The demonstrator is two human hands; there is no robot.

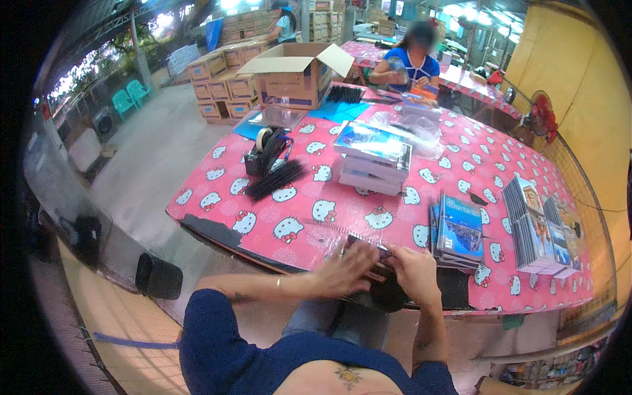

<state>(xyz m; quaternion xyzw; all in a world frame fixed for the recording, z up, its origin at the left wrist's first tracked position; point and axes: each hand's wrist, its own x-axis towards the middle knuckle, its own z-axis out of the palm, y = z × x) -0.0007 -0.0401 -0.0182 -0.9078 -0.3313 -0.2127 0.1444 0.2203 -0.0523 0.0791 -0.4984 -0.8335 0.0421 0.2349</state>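
Note:
At the near edge of the table, my left hand (349,268) lies across a small dark spiral notebook (380,249), its fingers stretched out and somewhat blurred. My right hand (415,271) grips the notebook's right side, thumb and fingers closed on it. A thin coil (339,228) runs out to the left from the notebook's far edge. My hands cover most of the notebook. Just right of my right hand stands a stack of blue-covered spiral notebooks (461,227). Beyond my hands is a pile of books or notebooks (374,155) with glossy blue covers.
Black binding coils (276,181) lie beside a tape dispenser (265,148) on the pink patterned table (309,253). More notebook stacks (540,227) stand at right. An open carton (289,82) is at the far left; a person (411,62) works across the table. A red fan (541,115) stands far right.

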